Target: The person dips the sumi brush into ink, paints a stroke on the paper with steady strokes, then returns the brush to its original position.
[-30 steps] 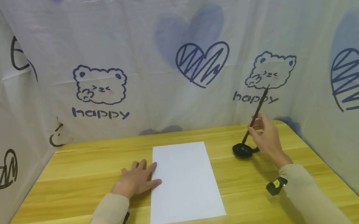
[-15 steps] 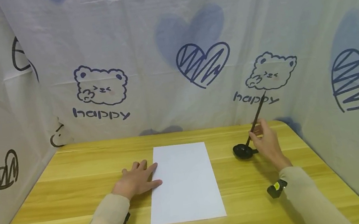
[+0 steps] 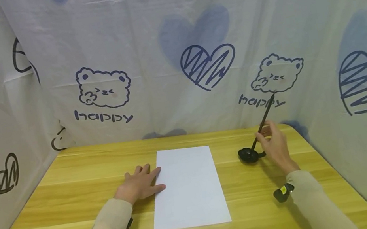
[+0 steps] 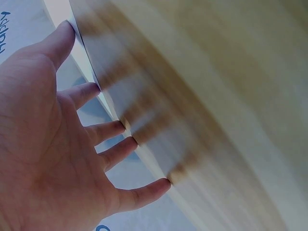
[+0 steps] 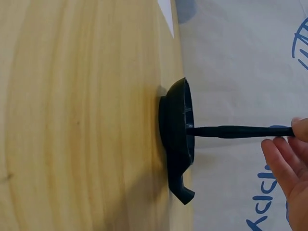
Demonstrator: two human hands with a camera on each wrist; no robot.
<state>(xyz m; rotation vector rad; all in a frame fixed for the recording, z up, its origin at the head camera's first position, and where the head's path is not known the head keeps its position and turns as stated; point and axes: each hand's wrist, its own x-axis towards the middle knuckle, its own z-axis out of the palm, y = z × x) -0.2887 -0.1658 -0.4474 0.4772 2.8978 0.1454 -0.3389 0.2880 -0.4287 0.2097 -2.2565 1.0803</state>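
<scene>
My left hand [image 3: 137, 186] lies with spread fingers at the left edge of a blank white sheet of paper [image 3: 190, 189]; thumb and index fingertip rest on it. The left wrist view shows the palm side, with the other fingertips on the wooden table. On the right, my right hand [image 3: 277, 147] pinches a slim dark brush [image 3: 267, 114] between thumb and fingers. Its lower end stands inside a small black dish [image 5: 175, 125] with a short curved handle [image 5: 182, 193], and that tip is hidden by the dish's rim. The brush leans to the right.
The yellow wooden table [image 3: 76, 211] carries the paper in the middle and the dish to its right. White cloth [image 3: 151, 47] printed with hearts and bears hangs behind and at both sides. A small black device [image 3: 282, 193] sits at my right wrist.
The brush shifts slightly within the dish: its upper end dips and leans left, then swings back right. My right hand moves a little with it. The left hand and paper stay put.
</scene>
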